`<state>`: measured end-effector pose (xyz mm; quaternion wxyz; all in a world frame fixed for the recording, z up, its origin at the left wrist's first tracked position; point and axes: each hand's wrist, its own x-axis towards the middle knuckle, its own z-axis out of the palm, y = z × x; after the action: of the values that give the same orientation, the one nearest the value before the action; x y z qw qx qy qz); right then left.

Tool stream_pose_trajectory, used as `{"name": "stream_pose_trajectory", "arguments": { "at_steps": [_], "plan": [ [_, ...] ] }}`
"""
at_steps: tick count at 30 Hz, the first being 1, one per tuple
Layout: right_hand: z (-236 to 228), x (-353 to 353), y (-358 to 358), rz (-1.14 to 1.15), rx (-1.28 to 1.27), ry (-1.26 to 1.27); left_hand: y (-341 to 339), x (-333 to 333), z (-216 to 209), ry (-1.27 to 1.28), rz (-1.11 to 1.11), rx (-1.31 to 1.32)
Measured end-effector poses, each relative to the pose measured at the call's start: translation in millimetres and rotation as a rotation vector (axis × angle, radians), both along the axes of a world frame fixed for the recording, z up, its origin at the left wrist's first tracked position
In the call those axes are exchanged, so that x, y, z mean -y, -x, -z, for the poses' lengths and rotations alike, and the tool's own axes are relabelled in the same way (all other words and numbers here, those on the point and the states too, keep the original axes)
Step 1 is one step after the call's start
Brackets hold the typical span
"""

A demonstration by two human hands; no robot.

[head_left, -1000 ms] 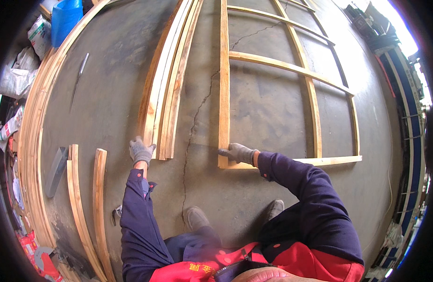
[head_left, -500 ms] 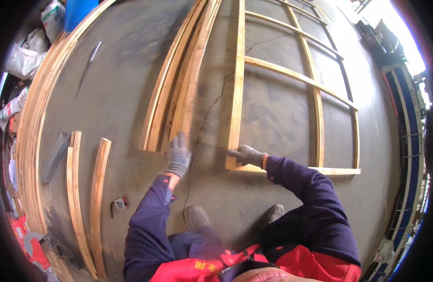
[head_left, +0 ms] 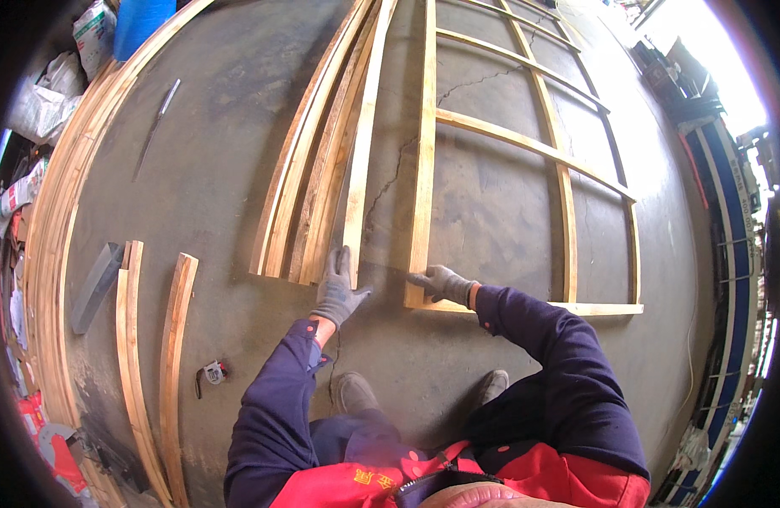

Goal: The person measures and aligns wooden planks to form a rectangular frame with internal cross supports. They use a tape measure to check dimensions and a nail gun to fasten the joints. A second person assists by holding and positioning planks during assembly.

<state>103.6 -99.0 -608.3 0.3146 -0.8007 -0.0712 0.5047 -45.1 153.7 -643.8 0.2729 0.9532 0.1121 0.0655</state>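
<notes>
My left hand [head_left: 339, 292], in a grey glove, is at the near end of a pale wooden strip [head_left: 363, 161]. Its fingers lie along the strip's left side and the thumb sticks out past the right, with the end between them. Just left of it, several more wooden strips [head_left: 298, 169] lie side by side on the floor. To the right lies a ladder-like wooden frame [head_left: 424, 169] with crosspieces. My gloved right hand [head_left: 445, 284] holds its near left corner, fingers over the side rail; the fingers' undersides are hidden.
On the left are short wooden pieces [head_left: 176, 339], a grey metal channel [head_left: 98, 288], a tape measure [head_left: 214, 372] and a long stack of strips [head_left: 64, 220]. A thin metal tool [head_left: 167, 97] lies farther off. Long blue-and-white bundles [head_left: 733, 220] line the right side.
The strip at my left hand has shifted right, apart from the other strips, and shows a paler face. My left hand has moved slightly right and nearer to me. My right hand stays at the frame corner.
</notes>
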Motion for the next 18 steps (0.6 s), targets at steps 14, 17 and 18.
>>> {"name": "stream_pose_trajectory", "arguments": {
  "at_steps": [14, 17, 18],
  "plan": [
    [-70, -32, 18, -0.081, 0.512, -0.010, -21, 40, -70, 0.331, -0.217, 0.075],
    [-74, -50, 20, 0.145, 0.167, -0.421, -27, 71, -95, 0.186, 0.047, 0.146],
    [-73, -50, 19, 0.362, -0.021, -0.437, -27, 76, -102, 0.121, 0.148, 0.124]
  ]
}}
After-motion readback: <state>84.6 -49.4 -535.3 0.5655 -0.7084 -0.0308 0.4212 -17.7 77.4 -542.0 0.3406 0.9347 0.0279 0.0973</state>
